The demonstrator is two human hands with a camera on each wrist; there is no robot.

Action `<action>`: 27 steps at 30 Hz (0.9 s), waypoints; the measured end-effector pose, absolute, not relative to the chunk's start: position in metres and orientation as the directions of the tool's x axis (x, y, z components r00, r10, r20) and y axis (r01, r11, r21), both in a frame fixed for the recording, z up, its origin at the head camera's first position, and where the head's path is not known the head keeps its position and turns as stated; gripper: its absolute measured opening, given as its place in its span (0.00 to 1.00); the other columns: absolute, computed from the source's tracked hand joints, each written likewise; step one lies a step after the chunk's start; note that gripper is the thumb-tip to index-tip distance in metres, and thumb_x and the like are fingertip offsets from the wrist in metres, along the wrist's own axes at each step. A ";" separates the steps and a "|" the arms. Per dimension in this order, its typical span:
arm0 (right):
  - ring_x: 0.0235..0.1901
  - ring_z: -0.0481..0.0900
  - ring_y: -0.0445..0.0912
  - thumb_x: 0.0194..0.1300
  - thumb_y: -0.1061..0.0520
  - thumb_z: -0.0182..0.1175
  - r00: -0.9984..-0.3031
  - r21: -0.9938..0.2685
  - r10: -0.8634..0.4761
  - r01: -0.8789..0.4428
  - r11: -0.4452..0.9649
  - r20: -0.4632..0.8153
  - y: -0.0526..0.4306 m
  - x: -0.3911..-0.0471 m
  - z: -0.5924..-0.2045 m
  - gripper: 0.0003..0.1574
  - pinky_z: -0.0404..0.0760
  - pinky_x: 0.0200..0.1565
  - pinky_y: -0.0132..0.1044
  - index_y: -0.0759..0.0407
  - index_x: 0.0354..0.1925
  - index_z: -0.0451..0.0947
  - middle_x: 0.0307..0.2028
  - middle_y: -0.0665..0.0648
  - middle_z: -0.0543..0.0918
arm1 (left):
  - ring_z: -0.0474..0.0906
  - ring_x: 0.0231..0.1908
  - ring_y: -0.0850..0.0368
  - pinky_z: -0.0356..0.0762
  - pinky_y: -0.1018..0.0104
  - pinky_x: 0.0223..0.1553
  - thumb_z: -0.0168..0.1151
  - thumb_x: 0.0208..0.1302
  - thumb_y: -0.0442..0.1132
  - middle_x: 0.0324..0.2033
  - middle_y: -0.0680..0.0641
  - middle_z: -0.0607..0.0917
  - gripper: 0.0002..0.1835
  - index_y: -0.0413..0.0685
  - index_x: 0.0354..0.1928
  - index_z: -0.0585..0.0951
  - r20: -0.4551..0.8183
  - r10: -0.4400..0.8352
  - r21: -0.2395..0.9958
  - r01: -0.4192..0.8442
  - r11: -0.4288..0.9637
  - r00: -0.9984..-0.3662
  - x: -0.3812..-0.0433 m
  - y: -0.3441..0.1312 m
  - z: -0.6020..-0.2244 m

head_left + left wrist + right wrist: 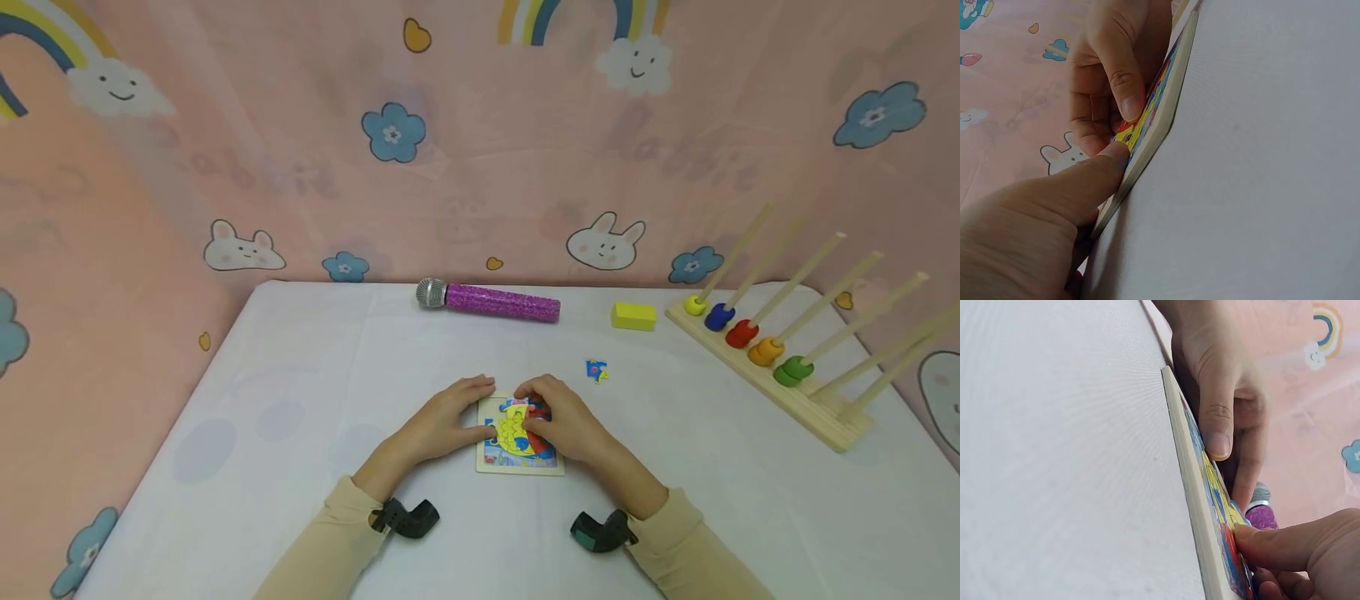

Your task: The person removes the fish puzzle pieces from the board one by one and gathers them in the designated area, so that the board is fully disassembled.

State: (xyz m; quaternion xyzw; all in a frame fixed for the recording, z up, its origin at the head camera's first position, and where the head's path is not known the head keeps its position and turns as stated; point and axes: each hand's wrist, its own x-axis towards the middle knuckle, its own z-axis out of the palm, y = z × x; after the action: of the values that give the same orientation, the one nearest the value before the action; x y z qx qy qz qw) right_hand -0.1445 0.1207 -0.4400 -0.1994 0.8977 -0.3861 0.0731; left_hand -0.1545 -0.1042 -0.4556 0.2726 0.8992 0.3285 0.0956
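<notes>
A small wooden jigsaw puzzle [517, 468] with a pale frame and a yellow, red and blue fish picture lies on the white table. At its left side, my left hand [442, 421] grips the board, thumb on the picture and fingers along the side and far corner. My right hand [570, 417] is over the right part, its thumb and curled fingers pinching a puzzle piece [1235, 515] at the picture's surface; the fingers hide most of that piece. A loose blue and yellow puzzle piece [596, 370] lies beyond the right hand.
Toward the back edge lie a purple glitter microphone [502, 303] and a yellow block [633, 317]. On the right stands a wooden peg rack [765, 379] with coloured beads and tall rods. A pink patterned cloth [480, 167] hangs behind the table [300, 358].
</notes>
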 end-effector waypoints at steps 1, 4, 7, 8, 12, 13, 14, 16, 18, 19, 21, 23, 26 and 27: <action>0.46 0.73 0.48 0.59 0.64 0.63 -0.912 -0.724 -0.409 -0.302 0.620 0.030 0.121 -0.144 -0.440 0.20 0.77 0.53 0.46 0.59 0.50 0.74 0.48 0.56 0.76 | 0.57 0.70 0.52 0.57 0.54 0.71 0.64 0.60 0.53 0.69 0.50 0.65 0.36 0.47 0.67 0.68 0.007 0.554 0.642 0.428 0.636 -0.833 -0.155 -0.104 -0.456; 0.45 0.74 0.47 0.60 0.64 0.62 -0.917 -0.725 -0.396 -0.307 0.617 0.051 0.121 -0.143 -0.440 0.18 0.79 0.51 0.44 0.59 0.50 0.75 0.47 0.56 0.77 | 0.57 0.70 0.52 0.57 0.55 0.71 0.64 0.60 0.53 0.69 0.51 0.64 0.36 0.48 0.67 0.67 0.002 0.553 0.638 0.427 0.641 -0.833 -0.155 -0.104 -0.456; 0.44 0.74 0.46 0.61 0.64 0.62 -0.918 -0.714 -0.392 -0.316 0.624 0.064 0.121 -0.142 -0.440 0.19 0.79 0.50 0.44 0.59 0.51 0.76 0.47 0.55 0.78 | 0.57 0.70 0.52 0.56 0.55 0.71 0.64 0.60 0.54 0.69 0.51 0.64 0.36 0.48 0.67 0.67 -0.001 0.552 0.636 0.425 0.644 -0.834 -0.156 -0.104 -0.456; 0.44 0.74 0.46 0.61 0.64 0.62 -0.918 -0.710 -0.390 -0.320 0.627 0.069 0.121 -0.142 -0.441 0.18 0.79 0.51 0.44 0.59 0.51 0.76 0.47 0.55 0.78 | 0.57 0.70 0.51 0.56 0.55 0.71 0.64 0.60 0.54 0.69 0.51 0.64 0.36 0.48 0.67 0.67 -0.003 0.551 0.637 0.424 0.644 -0.834 -0.156 -0.104 -0.456; 0.44 0.75 0.46 0.61 0.63 0.63 -0.918 -0.702 -0.388 -0.330 0.631 0.084 0.120 -0.141 -0.440 0.19 0.79 0.51 0.45 0.59 0.51 0.76 0.46 0.55 0.78 | 0.56 0.70 0.51 0.57 0.54 0.71 0.64 0.60 0.53 0.69 0.51 0.64 0.36 0.48 0.67 0.67 -0.003 0.550 0.635 0.423 0.647 -0.835 -0.155 -0.104 -0.457; 0.44 0.75 0.46 0.61 0.63 0.63 -0.917 -0.697 -0.389 -0.337 0.632 0.091 0.120 -0.141 -0.440 0.18 0.80 0.50 0.45 0.59 0.51 0.77 0.46 0.55 0.78 | 0.57 0.70 0.51 0.57 0.55 0.71 0.64 0.60 0.53 0.69 0.51 0.64 0.36 0.48 0.67 0.67 -0.002 0.550 0.633 0.425 0.647 -0.835 -0.155 -0.104 -0.457; 0.43 0.75 0.45 0.61 0.63 0.63 -0.917 -0.696 -0.388 -0.340 0.632 0.095 0.121 -0.141 -0.440 0.18 0.80 0.50 0.44 0.59 0.51 0.77 0.46 0.55 0.78 | 0.57 0.70 0.51 0.57 0.55 0.71 0.64 0.60 0.53 0.69 0.51 0.64 0.36 0.48 0.67 0.67 0.000 0.550 0.632 0.426 0.647 -0.835 -0.155 -0.104 -0.457; 0.42 0.75 0.44 0.61 0.62 0.63 -0.916 -0.691 -0.389 -0.344 0.636 0.098 0.122 -0.141 -0.440 0.18 0.80 0.49 0.43 0.58 0.51 0.77 0.46 0.54 0.78 | 0.57 0.70 0.51 0.57 0.55 0.71 0.64 0.60 0.53 0.69 0.51 0.65 0.36 0.48 0.67 0.68 0.000 0.548 0.630 0.426 0.649 -0.836 -0.155 -0.104 -0.457; 0.42 0.74 0.44 0.61 0.61 0.63 -0.916 -0.686 -0.389 -0.344 0.641 0.097 0.123 -0.141 -0.438 0.18 0.80 0.48 0.41 0.57 0.51 0.77 0.46 0.53 0.78 | 0.57 0.70 0.51 0.57 0.54 0.71 0.64 0.60 0.53 0.69 0.51 0.65 0.36 0.48 0.67 0.68 -0.001 0.547 0.629 0.425 0.651 -0.837 -0.154 -0.104 -0.457; 0.41 0.74 0.44 0.61 0.61 0.63 -0.917 -0.686 -0.389 -0.343 0.642 0.094 0.123 -0.141 -0.437 0.18 0.80 0.47 0.41 0.57 0.51 0.77 0.46 0.53 0.78 | 0.57 0.70 0.51 0.57 0.54 0.71 0.64 0.60 0.53 0.69 0.50 0.65 0.36 0.48 0.67 0.68 -0.002 0.546 0.629 0.424 0.652 -0.838 -0.154 -0.104 -0.457; 0.42 0.74 0.43 0.61 0.60 0.63 -0.921 -0.685 -0.381 -0.331 0.649 0.083 0.126 -0.142 -0.435 0.18 0.80 0.47 0.40 0.56 0.51 0.77 0.46 0.53 0.78 | 0.57 0.70 0.51 0.57 0.54 0.71 0.64 0.60 0.53 0.69 0.51 0.65 0.36 0.48 0.67 0.68 -0.006 0.546 0.628 0.422 0.655 -0.838 -0.154 -0.103 -0.456; 0.42 0.74 0.44 0.61 0.60 0.63 -0.929 -0.693 -0.363 -0.306 0.652 0.069 0.129 -0.143 -0.431 0.19 0.80 0.47 0.40 0.56 0.51 0.77 0.47 0.53 0.77 | 0.57 0.70 0.51 0.57 0.54 0.71 0.64 0.60 0.53 0.69 0.50 0.65 0.36 0.48 0.67 0.68 -0.009 0.546 0.627 0.421 0.655 -0.837 -0.154 -0.103 -0.456; 0.45 0.74 0.46 0.62 0.61 0.62 -0.942 -0.705 -0.333 -0.263 0.658 0.041 0.135 -0.146 -0.427 0.19 0.81 0.50 0.43 0.56 0.52 0.76 0.48 0.54 0.77 | 0.57 0.70 0.52 0.57 0.55 0.71 0.64 0.60 0.54 0.69 0.50 0.65 0.36 0.48 0.67 0.67 -0.011 0.546 0.626 0.420 0.657 -0.838 -0.154 -0.103 -0.454; 0.46 0.74 0.46 0.63 0.61 0.61 -0.946 -0.711 -0.322 -0.247 0.659 0.030 0.138 -0.147 -0.425 0.19 0.81 0.51 0.44 0.56 0.53 0.76 0.49 0.54 0.77 | 0.57 0.70 0.52 0.56 0.54 0.71 0.64 0.60 0.54 0.69 0.50 0.65 0.36 0.48 0.67 0.68 -0.012 0.545 0.626 0.419 0.657 -0.838 -0.154 -0.102 -0.454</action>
State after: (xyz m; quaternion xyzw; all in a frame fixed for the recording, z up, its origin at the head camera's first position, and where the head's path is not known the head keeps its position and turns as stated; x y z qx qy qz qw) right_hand -0.1465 0.1376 -0.4251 -0.1565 0.9093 -0.3824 0.0493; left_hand -0.1542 -0.1025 -0.4543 0.2663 0.9049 0.3168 0.0996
